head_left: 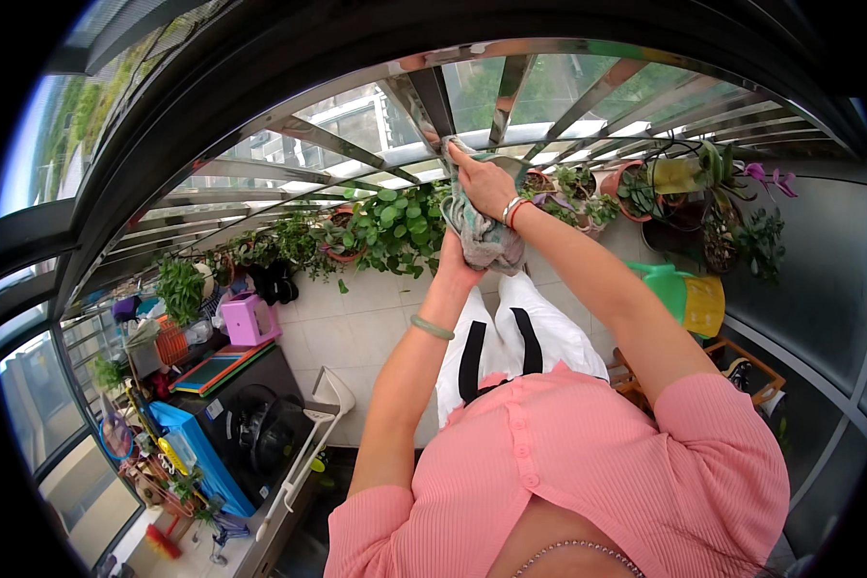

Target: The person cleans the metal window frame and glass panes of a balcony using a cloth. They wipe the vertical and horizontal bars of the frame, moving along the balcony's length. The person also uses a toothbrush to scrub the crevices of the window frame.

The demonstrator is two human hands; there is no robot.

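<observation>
The grey cloth (485, 239), patterned in muted green and pink, was crumpled and folded into a thick bunch, its far end narrowing against a metal bar (434, 100). That bar, flat and dark with a shiny side, stood left of centre on the far side.

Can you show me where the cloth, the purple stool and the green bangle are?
Cloth (482, 234): head view, middle of its bunched part.
Purple stool (247, 316): head view, on its body.
Green bangle (433, 328): head view, on its band.
</observation>
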